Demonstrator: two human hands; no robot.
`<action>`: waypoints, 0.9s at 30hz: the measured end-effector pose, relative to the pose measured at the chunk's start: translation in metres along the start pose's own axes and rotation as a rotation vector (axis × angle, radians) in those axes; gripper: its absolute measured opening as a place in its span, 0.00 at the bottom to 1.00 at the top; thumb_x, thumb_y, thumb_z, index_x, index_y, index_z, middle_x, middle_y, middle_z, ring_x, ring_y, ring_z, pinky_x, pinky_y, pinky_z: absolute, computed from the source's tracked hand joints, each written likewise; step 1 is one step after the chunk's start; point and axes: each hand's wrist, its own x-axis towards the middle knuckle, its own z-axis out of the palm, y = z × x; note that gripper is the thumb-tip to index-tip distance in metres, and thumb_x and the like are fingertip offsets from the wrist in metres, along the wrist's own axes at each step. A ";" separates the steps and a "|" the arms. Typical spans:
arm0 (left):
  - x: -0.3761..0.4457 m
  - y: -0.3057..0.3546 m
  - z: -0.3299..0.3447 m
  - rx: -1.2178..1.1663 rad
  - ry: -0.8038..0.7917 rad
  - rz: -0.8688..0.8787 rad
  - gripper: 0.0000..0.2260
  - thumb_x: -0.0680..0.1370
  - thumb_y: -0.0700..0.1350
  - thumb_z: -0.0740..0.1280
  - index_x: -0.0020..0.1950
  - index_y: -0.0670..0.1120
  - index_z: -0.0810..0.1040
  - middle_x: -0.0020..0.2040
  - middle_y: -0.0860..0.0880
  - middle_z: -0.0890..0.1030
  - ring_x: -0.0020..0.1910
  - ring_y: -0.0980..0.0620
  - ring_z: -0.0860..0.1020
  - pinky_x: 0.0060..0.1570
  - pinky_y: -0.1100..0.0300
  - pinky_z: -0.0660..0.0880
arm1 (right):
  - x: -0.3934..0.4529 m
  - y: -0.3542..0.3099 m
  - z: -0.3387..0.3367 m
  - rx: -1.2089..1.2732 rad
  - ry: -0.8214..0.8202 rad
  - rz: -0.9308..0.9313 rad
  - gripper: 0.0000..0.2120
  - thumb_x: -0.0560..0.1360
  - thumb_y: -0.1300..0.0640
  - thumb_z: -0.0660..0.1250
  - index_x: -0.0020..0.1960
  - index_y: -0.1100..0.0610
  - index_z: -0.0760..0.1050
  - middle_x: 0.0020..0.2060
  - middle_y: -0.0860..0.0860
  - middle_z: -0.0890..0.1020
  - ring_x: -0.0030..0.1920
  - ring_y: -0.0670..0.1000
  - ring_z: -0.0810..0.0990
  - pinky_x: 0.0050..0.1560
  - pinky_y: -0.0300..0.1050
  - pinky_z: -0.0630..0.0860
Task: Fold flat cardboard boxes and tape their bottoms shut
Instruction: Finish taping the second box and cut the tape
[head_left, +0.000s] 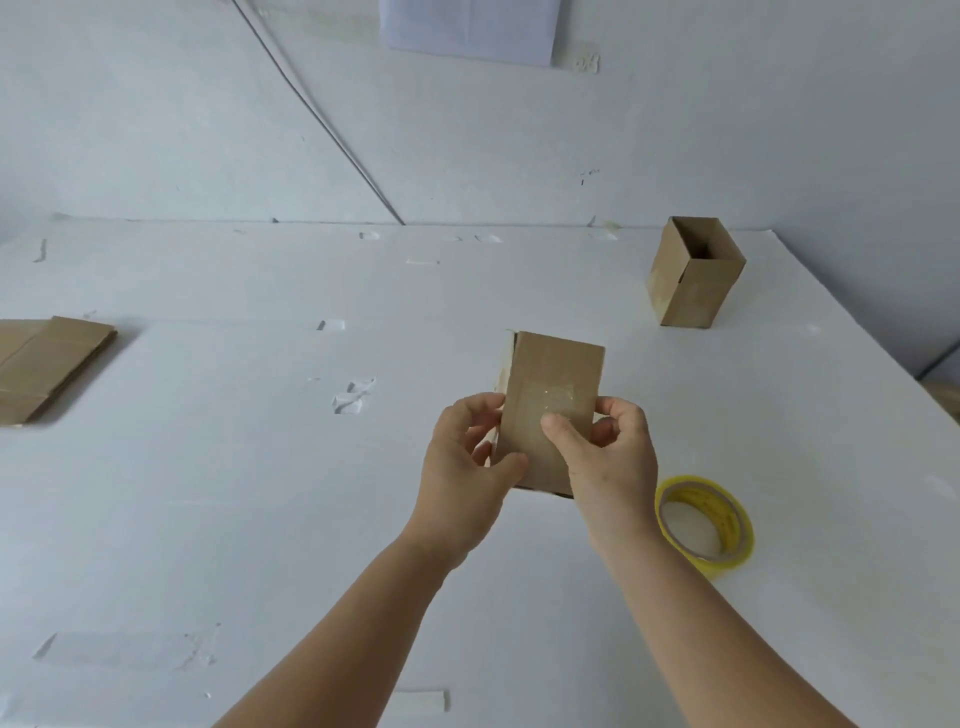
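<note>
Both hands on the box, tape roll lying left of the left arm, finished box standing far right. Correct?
Not quite. In the head view the tape roll lies right of the right hand. Left hand also holds the box; finished box stands far right.

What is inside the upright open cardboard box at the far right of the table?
The open brown cardboard box shows only bare inner walls in shadow. Its floor is hidden by the near walls, so contents cannot be ruled out.

The left hand (470, 457) and right hand (605, 447) cover the lower edge of the held box (553, 389). Far left of the left hand, the flat cardboard (49, 364) is cut off by the picture's edge.
</note>
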 end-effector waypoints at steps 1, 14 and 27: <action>0.003 0.001 0.000 0.039 -0.022 0.019 0.25 0.70 0.29 0.67 0.59 0.55 0.75 0.56 0.49 0.77 0.58 0.57 0.77 0.60 0.54 0.75 | 0.003 -0.003 0.001 -0.031 0.024 0.021 0.19 0.65 0.44 0.75 0.49 0.47 0.70 0.39 0.47 0.76 0.38 0.46 0.77 0.35 0.41 0.72; 0.050 0.000 -0.004 -0.037 -0.155 0.059 0.16 0.73 0.32 0.68 0.54 0.50 0.74 0.52 0.56 0.82 0.54 0.54 0.81 0.51 0.54 0.78 | 0.021 -0.011 -0.002 -0.015 0.039 -0.039 0.09 0.68 0.51 0.72 0.44 0.45 0.73 0.40 0.35 0.80 0.41 0.34 0.79 0.34 0.29 0.73; 0.122 -0.014 0.054 0.388 -0.017 0.138 0.10 0.75 0.38 0.68 0.45 0.54 0.75 0.43 0.65 0.81 0.46 0.67 0.80 0.40 0.76 0.72 | 0.091 0.012 -0.018 -0.239 0.055 -0.169 0.23 0.74 0.64 0.65 0.66 0.48 0.75 0.50 0.44 0.80 0.48 0.40 0.79 0.43 0.22 0.69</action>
